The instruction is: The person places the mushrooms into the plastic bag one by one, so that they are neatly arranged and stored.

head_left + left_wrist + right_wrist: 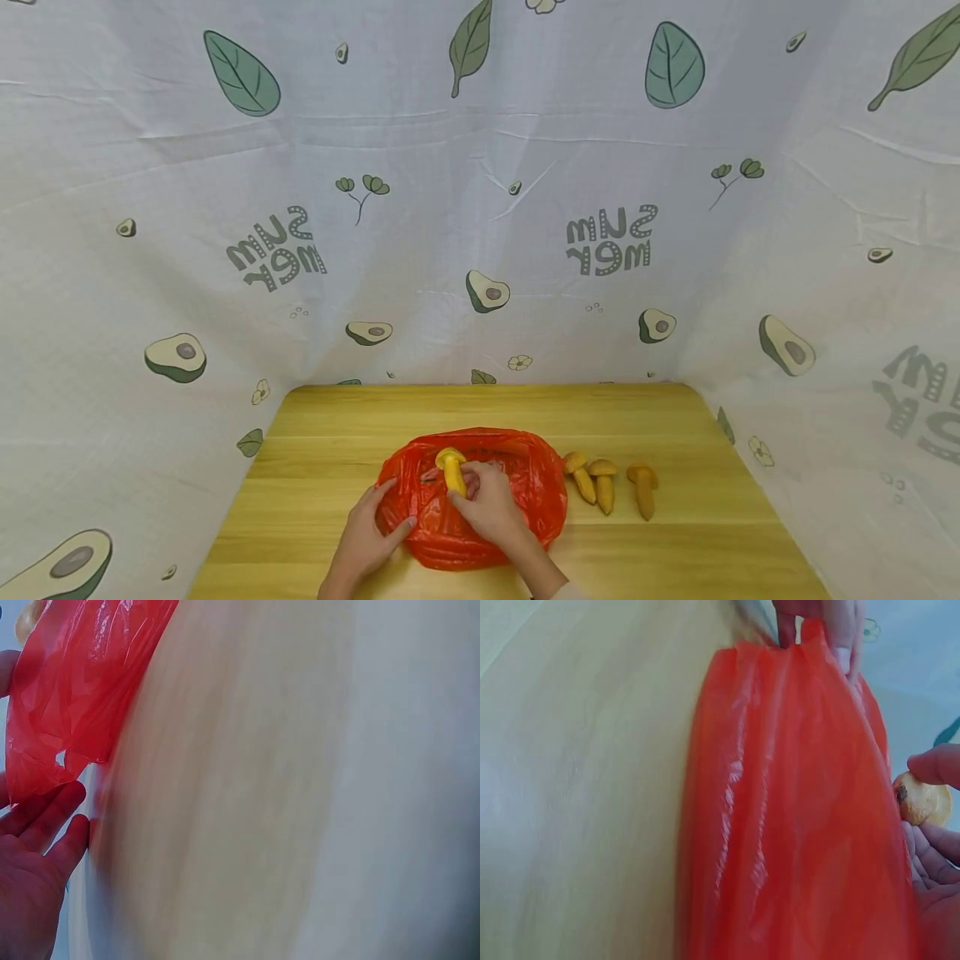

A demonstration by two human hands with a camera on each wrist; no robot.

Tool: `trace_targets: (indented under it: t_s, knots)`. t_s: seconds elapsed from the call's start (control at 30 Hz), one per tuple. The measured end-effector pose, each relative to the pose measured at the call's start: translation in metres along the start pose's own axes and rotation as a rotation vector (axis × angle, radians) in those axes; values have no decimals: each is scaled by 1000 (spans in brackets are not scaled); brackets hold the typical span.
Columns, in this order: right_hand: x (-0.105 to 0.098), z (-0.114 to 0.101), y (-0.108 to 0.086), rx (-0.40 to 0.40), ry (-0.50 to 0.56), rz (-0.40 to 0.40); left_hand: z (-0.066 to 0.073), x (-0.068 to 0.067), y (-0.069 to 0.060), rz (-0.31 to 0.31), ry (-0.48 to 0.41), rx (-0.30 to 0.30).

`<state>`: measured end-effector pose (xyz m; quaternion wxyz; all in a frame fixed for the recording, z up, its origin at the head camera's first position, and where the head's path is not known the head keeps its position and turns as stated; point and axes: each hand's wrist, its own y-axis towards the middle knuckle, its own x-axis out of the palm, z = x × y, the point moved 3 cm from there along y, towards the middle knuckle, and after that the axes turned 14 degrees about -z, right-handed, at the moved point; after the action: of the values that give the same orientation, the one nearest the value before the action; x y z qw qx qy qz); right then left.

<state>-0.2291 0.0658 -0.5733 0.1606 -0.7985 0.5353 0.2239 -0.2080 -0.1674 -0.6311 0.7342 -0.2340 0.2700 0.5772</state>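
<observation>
A red plastic bag (525, 500) lies wide open on the wooden table. My left hand (363, 533) grips its left rim, thumb on the near side; the left wrist view shows the red film (82, 682) at the fingers of that hand (37, 862). Over the bag's opening, my right hand (491, 504) pinches a yellow-brown mushroom (453, 471), its cap pointing up and away. From the right wrist, the mushroom's stem end (911, 796) shows between the thumb and fingers of my right hand (937, 847), beside the bag (795, 795).
Right of the bag, three more mushrooms lie on the table: one (580, 477) close to the bag's edge, another (603, 486) beside it, and a third (643, 492) farther right. A printed cloth (420, 250) hangs behind the table (337, 417) and along both sides.
</observation>
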Motion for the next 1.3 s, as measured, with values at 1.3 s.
trace_targets:
  t_s: [1.3]
  knots:
    - [50, 11, 19, 53, 29, -70, -6, 3, 1, -4, 20, -32]
